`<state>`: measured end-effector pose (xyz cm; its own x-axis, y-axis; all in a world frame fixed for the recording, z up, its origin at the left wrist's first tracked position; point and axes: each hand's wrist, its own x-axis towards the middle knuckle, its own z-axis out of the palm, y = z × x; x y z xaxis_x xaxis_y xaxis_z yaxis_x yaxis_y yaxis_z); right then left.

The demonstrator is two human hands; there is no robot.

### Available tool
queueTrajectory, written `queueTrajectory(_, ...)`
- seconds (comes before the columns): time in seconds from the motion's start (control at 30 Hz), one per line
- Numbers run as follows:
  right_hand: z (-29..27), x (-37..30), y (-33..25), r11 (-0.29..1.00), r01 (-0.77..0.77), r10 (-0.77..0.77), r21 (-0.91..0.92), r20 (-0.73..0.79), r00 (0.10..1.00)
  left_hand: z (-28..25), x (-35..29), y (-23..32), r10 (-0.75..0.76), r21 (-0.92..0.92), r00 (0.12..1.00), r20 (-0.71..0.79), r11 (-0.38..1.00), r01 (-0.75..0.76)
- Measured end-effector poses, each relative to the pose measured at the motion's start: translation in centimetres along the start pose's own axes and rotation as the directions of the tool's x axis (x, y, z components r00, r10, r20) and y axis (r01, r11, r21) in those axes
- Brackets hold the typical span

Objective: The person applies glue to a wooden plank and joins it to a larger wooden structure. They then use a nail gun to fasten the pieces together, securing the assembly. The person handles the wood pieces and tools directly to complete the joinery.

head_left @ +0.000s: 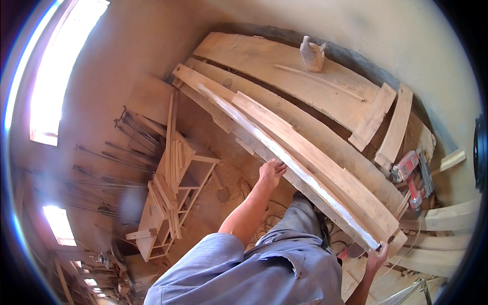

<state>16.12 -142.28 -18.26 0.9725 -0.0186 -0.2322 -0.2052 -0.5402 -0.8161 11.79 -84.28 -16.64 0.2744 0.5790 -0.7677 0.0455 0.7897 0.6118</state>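
White-coated wooden strip (306, 176), one, on the plank surface (284, 107), long axis half past ten to half past four: lower end at the bent fingers of the right hand (376, 256), the nearer; middle section toward two o'clock from the left hand (272, 172), fingers curled at the edge; grip of either not discernible.
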Motion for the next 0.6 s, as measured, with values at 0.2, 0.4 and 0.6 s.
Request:
queueTrajectory(0.2, -4.8, -1.3, -1.8, 0.982, -0.134, 0.108, 0.131, 0.187, 0.976, 0.2, 1.8, -0.1, 0.055, -0.281, 0.993, 0.109, 0.959, -0.022)
queueTrajectory(0.4, -4.5, -1.9, -5.4, 0.925, -0.250, 0.181, 0.286, 0.246, 0.952, 1.2, 1.1, 1.7, 0.068, -0.268, 0.980, 0.187, 0.963, -0.015)
queueTrajectory(0.6, -4.4, -2.1, -3.1, 0.729, -0.376, 0.412, 0.572, 0.072, 0.908, -2.2, 6.3, 1.7, -0.006, -0.093, 0.956, 0.295, 0.995, 0.035)
